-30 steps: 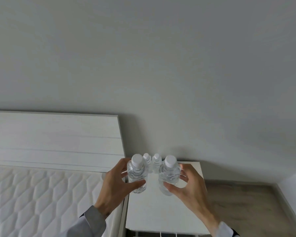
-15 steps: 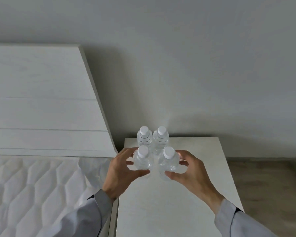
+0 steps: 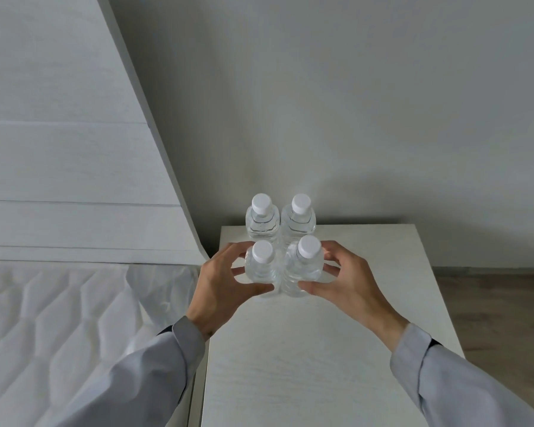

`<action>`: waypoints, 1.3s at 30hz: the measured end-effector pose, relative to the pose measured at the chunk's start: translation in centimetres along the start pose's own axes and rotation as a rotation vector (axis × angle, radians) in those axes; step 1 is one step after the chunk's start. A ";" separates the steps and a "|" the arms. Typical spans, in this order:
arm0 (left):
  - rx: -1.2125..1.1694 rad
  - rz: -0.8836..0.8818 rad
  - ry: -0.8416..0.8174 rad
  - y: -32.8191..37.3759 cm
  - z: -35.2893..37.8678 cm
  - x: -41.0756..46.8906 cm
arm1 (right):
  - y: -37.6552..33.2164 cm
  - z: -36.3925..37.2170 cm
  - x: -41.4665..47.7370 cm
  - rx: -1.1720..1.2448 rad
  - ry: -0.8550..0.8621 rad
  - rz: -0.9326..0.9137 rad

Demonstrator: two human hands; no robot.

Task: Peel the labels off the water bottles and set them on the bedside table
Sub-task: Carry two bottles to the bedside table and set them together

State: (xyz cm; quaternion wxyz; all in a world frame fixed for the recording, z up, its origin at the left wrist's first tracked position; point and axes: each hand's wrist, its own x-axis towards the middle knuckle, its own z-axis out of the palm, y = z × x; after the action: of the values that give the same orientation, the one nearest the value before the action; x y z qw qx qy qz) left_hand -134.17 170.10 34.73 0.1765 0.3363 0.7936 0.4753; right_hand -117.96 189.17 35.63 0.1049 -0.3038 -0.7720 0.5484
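Several clear, label-free water bottles with white caps stand upright in a tight square on the white bedside table (image 3: 321,349). My left hand (image 3: 219,285) wraps the front left bottle (image 3: 261,266). My right hand (image 3: 346,282) wraps the front right bottle (image 3: 304,263). Both front bottles rest on the tabletop and touch each other. Behind them stand the back left bottle (image 3: 261,221) and the back right bottle (image 3: 299,220), near the wall. No labels are in view.
A white headboard (image 3: 74,149) rises at the left, with a quilted mattress (image 3: 59,334) below it, close against the table's left edge. A grey wall (image 3: 352,103) backs the table. Wooden floor (image 3: 500,309) lies to the right.
The view has tilted down and closer to the table. Both hands have brought the two front bottles down onto the tabletop, just in front of the back pair, and still hold them.
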 end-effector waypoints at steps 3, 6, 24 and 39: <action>0.002 0.011 0.007 -0.2 0.1 0.4 | 0.1 -0.2 0.5 0.014 -0.001 -0.017; -0.011 0.010 0.015 -0.3 0.1 0.6 | 0.1 -0.1 0.8 0.039 -0.018 -0.031; -0.002 0.054 0.052 -0.7 0.6 1.0 | 0.0 0.2 0.6 0.020 0.073 -0.097; -0.063 0.056 0.062 -0.6 0.4 0.6 | 0.9 0.7 0.8 0.098 0.069 -0.077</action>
State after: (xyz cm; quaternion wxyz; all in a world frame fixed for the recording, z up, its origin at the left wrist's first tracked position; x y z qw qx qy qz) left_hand -134.55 170.54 34.03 0.1492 0.3379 0.7735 0.5150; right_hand -118.64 189.32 34.45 0.1674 -0.2871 -0.7513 0.5702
